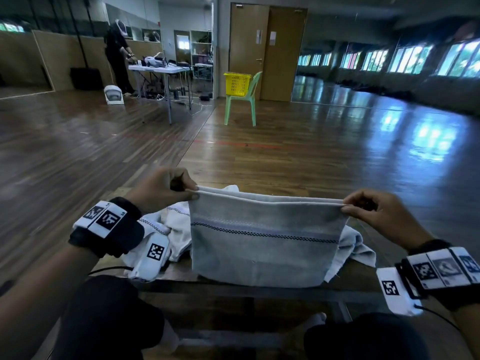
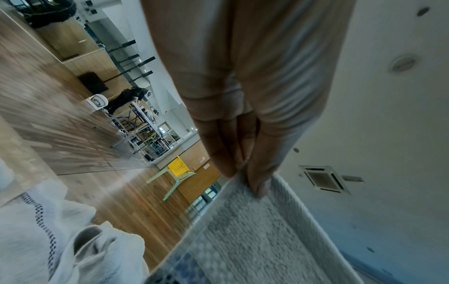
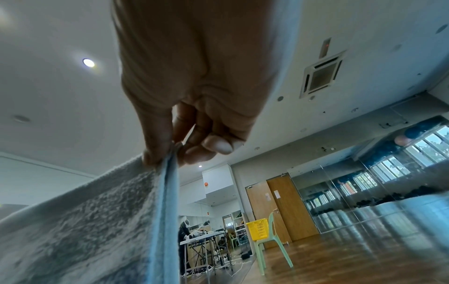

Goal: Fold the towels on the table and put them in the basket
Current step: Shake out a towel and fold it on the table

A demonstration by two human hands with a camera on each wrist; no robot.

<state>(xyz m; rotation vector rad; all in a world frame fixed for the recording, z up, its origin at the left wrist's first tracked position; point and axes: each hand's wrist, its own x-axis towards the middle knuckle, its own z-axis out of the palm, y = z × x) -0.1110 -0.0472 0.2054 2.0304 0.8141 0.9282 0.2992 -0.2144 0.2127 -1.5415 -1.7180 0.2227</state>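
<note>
A grey towel (image 1: 262, 245) with a dark checkered stripe hangs doubled over in the air above the wooden table (image 1: 181, 275). My left hand (image 1: 191, 194) pinches its two top-left corners together, and my right hand (image 1: 346, 206) pinches the top-right corners. The left wrist view shows thumb and fingers (image 2: 243, 178) clamped on the towel edge (image 2: 255, 230). In the right wrist view the thumb and fingers (image 3: 165, 155) squeeze both layers (image 3: 136, 221). White towels (image 1: 171, 229) lie crumpled on the table behind. A yellow basket (image 1: 237, 84) sits on a green chair (image 1: 241, 107) far across the room.
Another pale towel (image 1: 358, 245) lies bunched at the table's right behind the held one. Wooden floor stretches between the table and the chair. A person (image 1: 118, 55) stands at a white folding table (image 1: 158, 70) at the back left, with a fan (image 1: 112, 94) on the floor.
</note>
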